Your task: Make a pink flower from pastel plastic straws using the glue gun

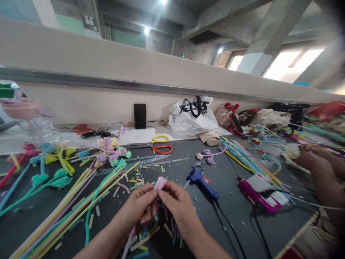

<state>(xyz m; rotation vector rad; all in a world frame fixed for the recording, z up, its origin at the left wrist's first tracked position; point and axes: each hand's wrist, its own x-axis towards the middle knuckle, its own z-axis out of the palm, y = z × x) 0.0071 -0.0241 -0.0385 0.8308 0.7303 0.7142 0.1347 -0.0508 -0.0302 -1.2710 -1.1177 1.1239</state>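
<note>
Pink tuft (161,183): pale, ridged, leaning right; texture seems fuzzy, somewhat blurred.

Left of the blue glue gun (202,182), the left hand (142,202) and the right hand (176,203) are seen, the right one being nearer to it. Both are left bare, from fingers to wrists. Below and well to the left of the glue gun, the left forearm (107,233) is bared as far as it is shown, its outline widened away from the wrist. Below the glue gun, the right forearm (206,239) is likewise uncovered. Fingernail details cannot be made out.
</note>
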